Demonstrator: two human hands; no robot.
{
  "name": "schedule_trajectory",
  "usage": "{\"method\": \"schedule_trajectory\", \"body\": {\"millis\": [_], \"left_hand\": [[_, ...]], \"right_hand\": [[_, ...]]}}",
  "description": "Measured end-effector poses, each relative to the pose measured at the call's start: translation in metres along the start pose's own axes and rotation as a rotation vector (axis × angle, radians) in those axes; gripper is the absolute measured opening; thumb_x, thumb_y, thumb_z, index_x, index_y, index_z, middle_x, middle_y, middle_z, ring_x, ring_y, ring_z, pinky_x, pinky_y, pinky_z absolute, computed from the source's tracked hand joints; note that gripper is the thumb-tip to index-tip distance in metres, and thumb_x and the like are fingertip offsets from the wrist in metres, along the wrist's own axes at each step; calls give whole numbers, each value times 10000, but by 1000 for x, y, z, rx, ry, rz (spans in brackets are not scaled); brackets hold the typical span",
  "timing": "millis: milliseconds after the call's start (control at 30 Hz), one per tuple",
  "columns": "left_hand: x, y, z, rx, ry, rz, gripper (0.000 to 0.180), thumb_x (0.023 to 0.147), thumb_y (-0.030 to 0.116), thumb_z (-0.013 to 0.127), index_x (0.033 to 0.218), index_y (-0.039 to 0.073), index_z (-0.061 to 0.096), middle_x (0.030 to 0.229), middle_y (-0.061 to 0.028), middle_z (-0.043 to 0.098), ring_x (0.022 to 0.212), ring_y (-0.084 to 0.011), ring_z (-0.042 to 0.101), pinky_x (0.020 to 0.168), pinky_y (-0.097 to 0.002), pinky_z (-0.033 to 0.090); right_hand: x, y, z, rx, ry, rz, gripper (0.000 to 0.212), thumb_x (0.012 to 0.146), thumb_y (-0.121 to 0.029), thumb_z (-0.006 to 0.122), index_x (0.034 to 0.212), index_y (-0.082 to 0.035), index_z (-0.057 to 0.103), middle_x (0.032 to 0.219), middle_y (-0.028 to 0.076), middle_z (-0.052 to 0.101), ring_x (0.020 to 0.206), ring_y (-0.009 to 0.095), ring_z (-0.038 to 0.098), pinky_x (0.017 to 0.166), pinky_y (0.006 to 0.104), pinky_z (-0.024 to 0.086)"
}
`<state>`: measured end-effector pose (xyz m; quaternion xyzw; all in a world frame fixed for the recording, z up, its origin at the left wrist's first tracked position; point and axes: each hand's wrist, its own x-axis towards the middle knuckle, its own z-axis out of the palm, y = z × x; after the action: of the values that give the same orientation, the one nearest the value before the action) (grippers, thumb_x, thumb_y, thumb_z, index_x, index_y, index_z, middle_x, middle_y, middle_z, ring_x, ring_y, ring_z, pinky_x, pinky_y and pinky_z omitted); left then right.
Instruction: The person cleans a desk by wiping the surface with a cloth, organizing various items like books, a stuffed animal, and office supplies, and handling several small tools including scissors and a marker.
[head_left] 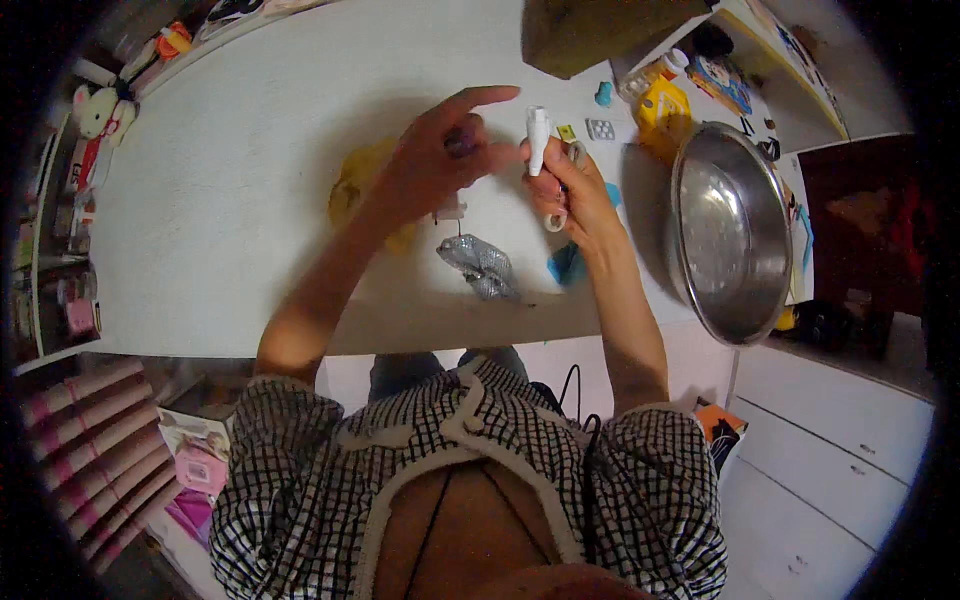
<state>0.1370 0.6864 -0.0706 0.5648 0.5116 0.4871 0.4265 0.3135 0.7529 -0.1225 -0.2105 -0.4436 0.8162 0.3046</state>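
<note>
My right hand (585,200) grips a small white plug-like piece (538,135), its narrow body standing up between thumb and fingers. White cord-like loops (556,222) show at the edges of that hand. To the left, my left hand (430,155) has its index finger and thumb stretched toward the white piece, apart from each other. A dark purplish patch shows by its curled fingers; I cannot make out what it is. Beneath this hand lies a yellow crumpled thing (350,185), partly hidden. Nearer to me sits a crumpled silver wrapper (480,265).
A large steel basin (735,230) stands on the white table (220,180) at right. Beyond my right hand are a pill blister (600,129), a blue-green piece (603,94) and a yellow packet (663,115). Blue material (567,263) lies by my right wrist.
</note>
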Motion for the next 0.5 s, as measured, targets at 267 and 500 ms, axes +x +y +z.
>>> {"method": "schedule_trajectory", "body": {"millis": [267,500], "left_hand": [[-6,-47,10,4,-213,-83,223,748,182,646,914,65,553,673,29,446,614,-65,402,548,-217,348],[-16,-71,40,124,-356,25,263,752,206,660,971,80,586,677,16,467,612,-79,419,561,-234,367]], "right_hand": [[-32,-5,4,-463,41,200,286,842,-383,532,797,-102,565,606,-45,478,542,7,376,441,157,254],[-80,18,-24,-659,2,283,338,878,-399,457,800,-75,513,612,-3,472,476,30,342,386,173,242]]}}
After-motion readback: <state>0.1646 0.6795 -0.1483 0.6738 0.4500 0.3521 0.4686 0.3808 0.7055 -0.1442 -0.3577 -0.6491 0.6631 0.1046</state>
